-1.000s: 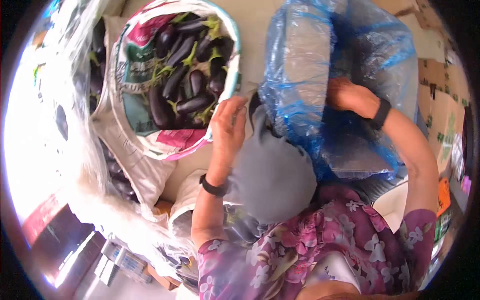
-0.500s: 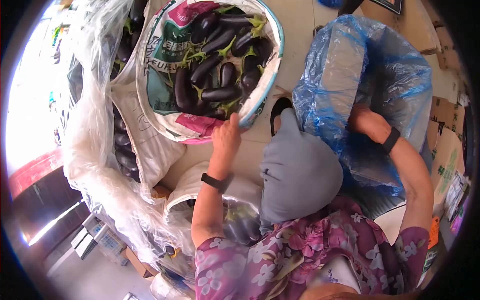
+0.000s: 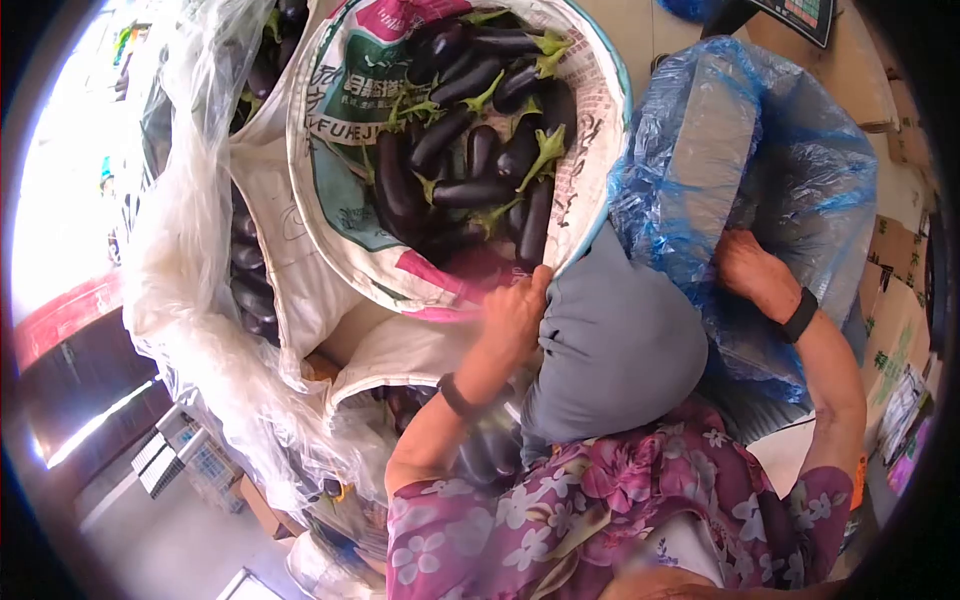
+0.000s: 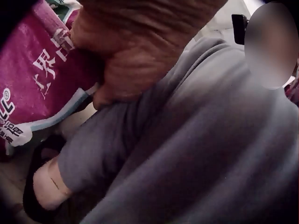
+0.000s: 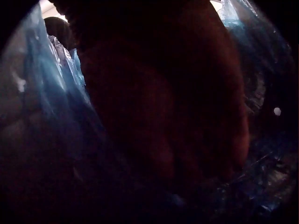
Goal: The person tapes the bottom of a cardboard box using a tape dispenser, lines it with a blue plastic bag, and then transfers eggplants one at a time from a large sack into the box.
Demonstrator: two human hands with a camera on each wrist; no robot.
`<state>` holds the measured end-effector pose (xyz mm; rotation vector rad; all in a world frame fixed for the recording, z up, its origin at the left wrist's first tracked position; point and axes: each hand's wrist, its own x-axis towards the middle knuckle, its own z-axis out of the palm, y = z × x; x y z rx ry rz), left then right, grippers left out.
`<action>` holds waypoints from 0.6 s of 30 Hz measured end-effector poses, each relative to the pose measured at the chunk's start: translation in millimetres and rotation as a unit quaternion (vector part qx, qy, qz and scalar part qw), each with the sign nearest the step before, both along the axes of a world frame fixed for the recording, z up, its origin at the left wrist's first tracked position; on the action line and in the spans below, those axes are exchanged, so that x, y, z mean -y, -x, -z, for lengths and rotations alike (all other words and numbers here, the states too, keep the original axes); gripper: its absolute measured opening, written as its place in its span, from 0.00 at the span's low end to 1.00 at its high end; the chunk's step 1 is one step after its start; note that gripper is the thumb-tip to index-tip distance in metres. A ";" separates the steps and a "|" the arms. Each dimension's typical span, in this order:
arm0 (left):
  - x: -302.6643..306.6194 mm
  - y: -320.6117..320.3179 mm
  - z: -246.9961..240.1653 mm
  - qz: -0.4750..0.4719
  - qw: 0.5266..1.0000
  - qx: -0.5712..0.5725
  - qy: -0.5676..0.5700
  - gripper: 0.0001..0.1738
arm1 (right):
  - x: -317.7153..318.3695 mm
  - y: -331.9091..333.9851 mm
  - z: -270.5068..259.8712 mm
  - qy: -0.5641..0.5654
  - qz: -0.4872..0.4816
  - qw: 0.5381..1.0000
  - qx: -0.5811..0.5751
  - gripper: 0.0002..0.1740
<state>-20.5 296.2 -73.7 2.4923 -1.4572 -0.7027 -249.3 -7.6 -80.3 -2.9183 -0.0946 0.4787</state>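
Note:
At the near rim of a woven sack (image 3: 585, 130), my left hand (image 3: 512, 312) grips the edge, thumb outside and fingers over the rim. Dark purple eggplants (image 3: 440, 190) with green stems lie inside that sack. In the left wrist view, the sack's magenta printed side (image 4: 42, 70) hangs beside the hand (image 4: 135, 51), close by a grey trouser leg. My right hand (image 3: 755, 268) reaches down into a box (image 3: 705, 140) lined with a blue plastic bag (image 3: 820, 150). The right wrist view is very dark; the hand (image 5: 163, 102) hangs among the blue film, its fingertips mostly in shadow.
More eggplants lie in white sacks (image 3: 290, 220) at the left and near my left forearm. Clear plastic sheeting (image 3: 190, 260) drapes along the left. My bent knee (image 3: 630, 340) stands between sack and box. Cardboard boxes (image 3: 890, 300) and a scale display (image 3: 800, 15) are at the right.
My left hand has gone onto the sack's rim, and the sack has come nearer the knee and the blue-lined box. The right hand stays inside the box.

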 end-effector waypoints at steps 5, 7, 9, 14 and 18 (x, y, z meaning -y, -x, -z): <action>-19.8 -37.7 -0.2 -0.028 0.932 -0.347 0.098 0.32 | 4.7 -3.9 31.3 -0.032 0.026 0.999 -0.013 0.22; -16.1 -67.4 1.2 -0.013 0.931 -0.349 0.109 0.31 | 10.6 -5.1 46.7 -0.010 0.061 0.998 0.008 0.26; -6.0 -103.5 4.8 -0.062 0.948 -0.275 0.148 0.26 | 15.3 -7.6 47.4 -0.051 0.111 0.989 -0.083 0.29; -16.9 -225.3 90.3 -0.270 0.951 0.062 0.138 0.31 | 30.8 -3.3 39.6 -0.072 0.117 0.989 -0.062 0.28; -47.8 -266.9 171.5 -0.411 0.910 0.053 0.000 0.42 | 26.4 -8.6 25.4 -0.100 0.186 0.977 -0.040 0.27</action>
